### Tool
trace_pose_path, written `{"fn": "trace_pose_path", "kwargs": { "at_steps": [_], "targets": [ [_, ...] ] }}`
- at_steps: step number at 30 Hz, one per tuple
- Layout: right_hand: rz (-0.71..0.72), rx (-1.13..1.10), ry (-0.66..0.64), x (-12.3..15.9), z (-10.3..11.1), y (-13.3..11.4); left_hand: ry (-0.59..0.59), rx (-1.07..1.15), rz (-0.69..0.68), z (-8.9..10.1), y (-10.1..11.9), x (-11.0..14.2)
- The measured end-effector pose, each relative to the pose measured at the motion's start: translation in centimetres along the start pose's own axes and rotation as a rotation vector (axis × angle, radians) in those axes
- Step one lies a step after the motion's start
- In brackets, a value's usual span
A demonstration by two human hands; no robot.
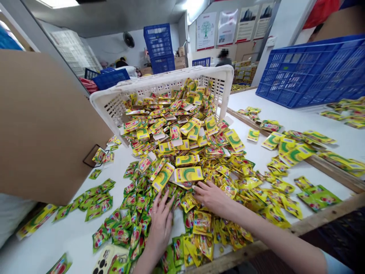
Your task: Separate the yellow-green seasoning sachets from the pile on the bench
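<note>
Both hands lie flat on the heap of sachets (182,160) that spills from the tipped white crate (159,85) onto the white table (51,239). The left hand (161,224) has its fingers spread on green packets; the right hand (211,196) (fingers also open) touches yellow ones. Neither hand grips anything. A cardboard sheet (42,125) stands at the left.

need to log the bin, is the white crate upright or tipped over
Tipped. The white crate lies on its side, its open mouth facing the person, and yellow sachets spill from it onto the white table.
</note>
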State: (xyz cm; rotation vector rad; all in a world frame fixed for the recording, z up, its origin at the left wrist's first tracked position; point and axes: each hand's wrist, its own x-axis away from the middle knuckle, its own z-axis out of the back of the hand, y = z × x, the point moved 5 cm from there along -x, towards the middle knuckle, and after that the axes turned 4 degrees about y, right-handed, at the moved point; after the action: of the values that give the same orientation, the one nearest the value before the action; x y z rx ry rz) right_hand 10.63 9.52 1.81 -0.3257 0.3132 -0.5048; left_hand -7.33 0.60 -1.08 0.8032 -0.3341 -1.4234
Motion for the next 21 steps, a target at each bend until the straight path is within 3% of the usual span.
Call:
{"fn": "trace_pose_path", "kwargs": {
  "at_steps": [3, 6, 10, 14, 21],
  "targets": [
    [-0.056, -0.11, 0.057, -0.4, 0.9, 1.3, 0.039, 0.358, 0.261, 0.8, -0.1, 0.1],
    [-0.148, -0.247, 0.138, 0.3, 2.8, 2.1, 0.032, 0.522, 0.398, 0.7, -0.1, 0.1],
    [-0.285, -0.47, 0.276, 0.9, 3.7, 1.8, 0.022, 0.698, 0.472, -0.3, 0.4, -0.4],
    [-0.397, -0.671, 0.369, 0.3, 2.5, 0.3, 0.039, 0.797, 0.504, -1.2, 1.3, -0.5],
    [-0.437, -0.712, 0.466, -0.4, 0.5, -2.7, 0.068, 0.891, 0.527, -1.5, 3.9, 0.3]
  ]
}}
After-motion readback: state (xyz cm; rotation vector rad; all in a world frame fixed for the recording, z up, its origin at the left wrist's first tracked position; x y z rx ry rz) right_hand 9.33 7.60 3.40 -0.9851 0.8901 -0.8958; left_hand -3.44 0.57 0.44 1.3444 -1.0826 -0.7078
